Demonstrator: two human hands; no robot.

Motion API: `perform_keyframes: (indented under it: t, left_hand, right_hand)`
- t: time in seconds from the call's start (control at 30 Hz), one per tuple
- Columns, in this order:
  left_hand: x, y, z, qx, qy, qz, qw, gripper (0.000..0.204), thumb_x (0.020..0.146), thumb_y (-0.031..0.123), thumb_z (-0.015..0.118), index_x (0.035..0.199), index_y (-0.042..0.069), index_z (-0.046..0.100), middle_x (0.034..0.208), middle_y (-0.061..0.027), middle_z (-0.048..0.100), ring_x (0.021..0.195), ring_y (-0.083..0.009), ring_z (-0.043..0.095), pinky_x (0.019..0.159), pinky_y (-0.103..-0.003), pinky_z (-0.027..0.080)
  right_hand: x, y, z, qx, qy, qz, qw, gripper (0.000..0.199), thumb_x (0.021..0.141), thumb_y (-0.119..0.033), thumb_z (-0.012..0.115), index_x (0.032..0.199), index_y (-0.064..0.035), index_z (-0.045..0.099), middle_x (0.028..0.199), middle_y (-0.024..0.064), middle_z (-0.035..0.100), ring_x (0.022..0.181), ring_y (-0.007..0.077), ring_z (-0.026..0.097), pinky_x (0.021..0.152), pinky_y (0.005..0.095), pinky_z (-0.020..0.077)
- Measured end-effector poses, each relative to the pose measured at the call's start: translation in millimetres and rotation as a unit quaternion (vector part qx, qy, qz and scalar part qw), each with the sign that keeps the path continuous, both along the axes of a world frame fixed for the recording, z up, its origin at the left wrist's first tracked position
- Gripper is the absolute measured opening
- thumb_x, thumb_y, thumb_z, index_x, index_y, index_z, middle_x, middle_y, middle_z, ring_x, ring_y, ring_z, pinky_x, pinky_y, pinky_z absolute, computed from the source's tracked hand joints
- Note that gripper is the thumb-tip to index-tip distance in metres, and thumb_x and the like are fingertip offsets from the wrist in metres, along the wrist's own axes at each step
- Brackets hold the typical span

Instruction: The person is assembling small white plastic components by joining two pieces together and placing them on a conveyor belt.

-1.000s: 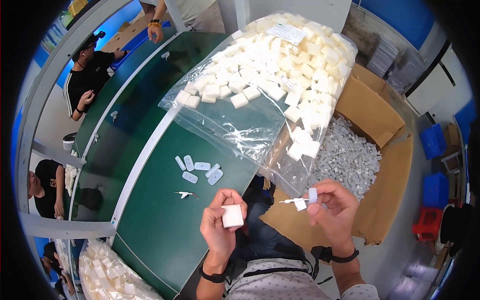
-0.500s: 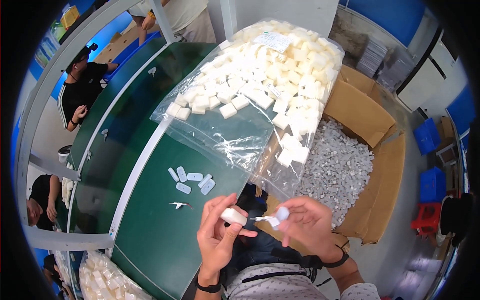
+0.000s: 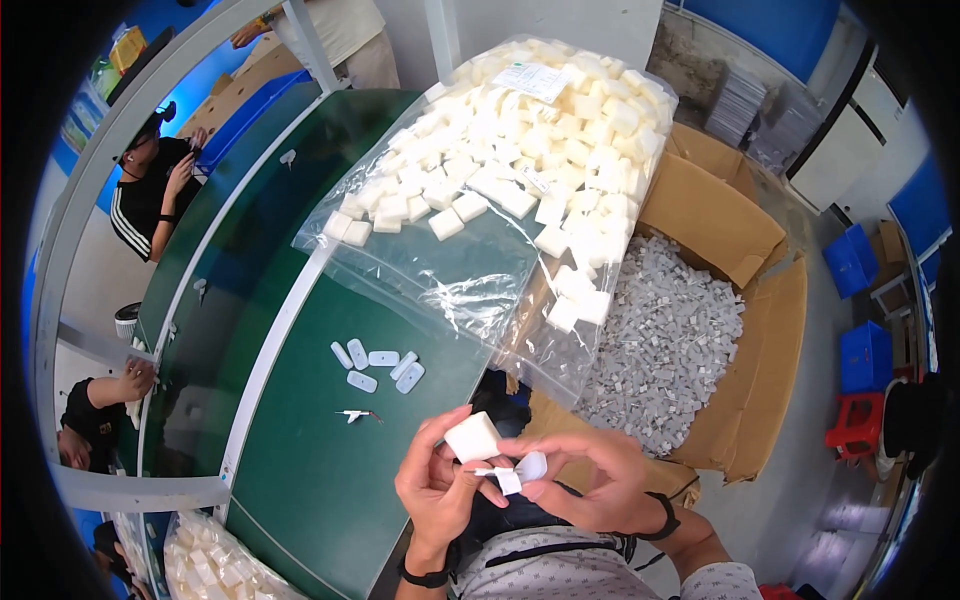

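My left hand [image 3: 435, 490] is closed around a white rounded square block [image 3: 472, 437], holding it up between the fingers. Just below the block, my right hand [image 3: 600, 480] pinches a small white plastic piece [image 3: 508, 482] with a pale oval cap [image 3: 532, 466] beside it. The thin end of that piece reaches my left thumb, and my right fingertips are close to the block's side. On the green table [image 3: 300, 450] lie several pale blue oval pieces [image 3: 383, 358] and one small white part with a thin tip and wires [image 3: 355, 415].
A large clear bag of white blocks [image 3: 540, 130] covers the table's far end. To its right stands an open cardboard box [image 3: 750, 400] full of small grey-white parts [image 3: 660, 340]. Another bag of blocks [image 3: 215, 560] is at lower left. Co-workers [image 3: 150, 190] sit beyond the metal frame.
The block in my left hand has turned to show its broad face. My right hand has moved left and down, bringing the white piece and cap under the block.
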State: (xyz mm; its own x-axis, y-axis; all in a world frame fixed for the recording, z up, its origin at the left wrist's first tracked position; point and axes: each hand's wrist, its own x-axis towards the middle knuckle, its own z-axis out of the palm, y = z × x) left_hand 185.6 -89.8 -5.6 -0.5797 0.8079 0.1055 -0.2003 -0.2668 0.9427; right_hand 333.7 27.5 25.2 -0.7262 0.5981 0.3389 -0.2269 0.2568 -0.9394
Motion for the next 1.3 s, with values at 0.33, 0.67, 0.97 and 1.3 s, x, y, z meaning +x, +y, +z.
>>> perform_keyframes:
  t: [0.33,0.67,0.97,1.3]
  left_hand:
    - [-0.3,7.0,-0.7,-0.023,0.371,0.117,0.921,0.052,0.071,-0.003,0.081,0.122,-0.004,0.068,0.109,-0.0186,0.067,0.088,-0.0189,0.069,0.061,-0.026,0.060]
    - [-0.6,6.9,-3.6,-0.032,0.463,0.175,0.868,0.056,0.062,0.002,0.086,0.117,0.000,0.072,0.103,-0.0155,0.073,0.067,-0.0153,0.068,0.055,-0.024,0.053]
    - [1.5,4.2,-8.4,-0.012,0.512,0.178,0.840,0.055,0.066,-0.004,0.082,0.119,-0.001,0.070,0.109,-0.0170,0.068,0.063,-0.0118,0.063,0.046,-0.020,0.044]
    - [13.3,8.7,12.2,-0.040,0.305,0.111,0.945,0.048,0.084,-0.007,0.066,0.132,-0.011,0.058,0.094,-0.0203,0.069,0.074,-0.0185,0.072,0.056,-0.026,0.060]
  right_hand:
    - [0.3,-1.1,-6.4,0.017,0.007,-0.038,0.999,0.033,0.080,-0.001,0.077,0.111,0.0038,0.064,0.117,0.0225,0.072,0.074,0.0149,0.075,0.067,0.0251,0.0575]
    - [3.6,-6.0,-7.6,-0.171,0.050,0.006,0.984,0.030,0.086,0.002,0.073,0.114,0.0058,0.061,0.118,0.0221,0.070,0.075,0.0130,0.071,0.071,0.0255,0.0554]
    - [-2.6,-5.9,-17.1,-0.165,0.000,-0.060,0.984,0.029,0.086,-0.001,0.078,0.110,0.0052,0.064,0.108,0.0129,0.069,0.074,0.0108,0.069,0.071,0.0247,0.0524]
    - [-8.0,-0.3,-17.4,0.079,0.029,-0.125,0.989,0.033,0.078,0.001,0.083,0.108,0.0011,0.068,0.101,0.0131,0.070,0.069,0.0132,0.070,0.062,0.0247,0.0533]
